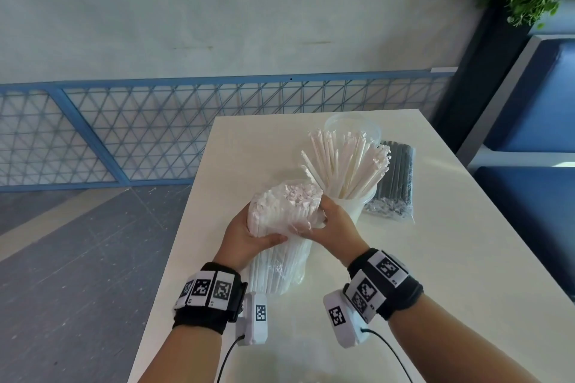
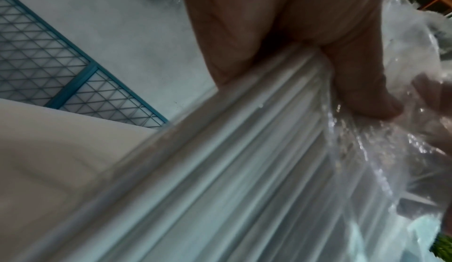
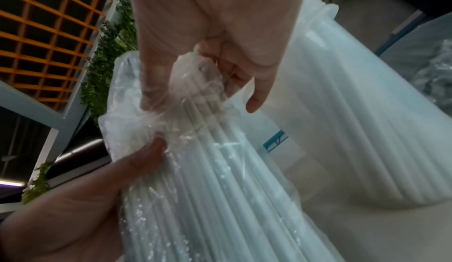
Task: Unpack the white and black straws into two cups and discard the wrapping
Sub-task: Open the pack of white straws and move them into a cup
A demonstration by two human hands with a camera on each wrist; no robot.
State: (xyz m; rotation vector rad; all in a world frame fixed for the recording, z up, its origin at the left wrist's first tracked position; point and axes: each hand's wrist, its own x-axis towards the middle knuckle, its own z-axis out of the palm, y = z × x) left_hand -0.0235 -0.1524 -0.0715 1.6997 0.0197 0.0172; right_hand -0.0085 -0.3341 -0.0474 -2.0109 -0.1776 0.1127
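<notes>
Pack of white straws (image 1: 281, 221) in clear wrapping (image 3: 176, 84), upright at table centre, base on the table (image 1: 420, 258). Left hand (image 1: 249, 235) wraps the pack's middle from 9 o'clock; right hand (image 1: 337, 224) pinches bunched film near the top at 3 o'clock. Cup (image 1: 351, 211) already holding loose white straws stands just beyond, at 1 o'clock, touching or nearly touching the right hand. Second, empty cup (image 1: 354, 126) behind it at 12. Black straw pack (image 1: 393, 180) lies flat at 2 o'clock, still sealed.

Risk: a sudden tear could spill straws; the right hand's pull may knock the top-heavy filled cup.

Left table edge is close at 9 o'clock; open surface lies at 3 to 5 o'clock.
</notes>
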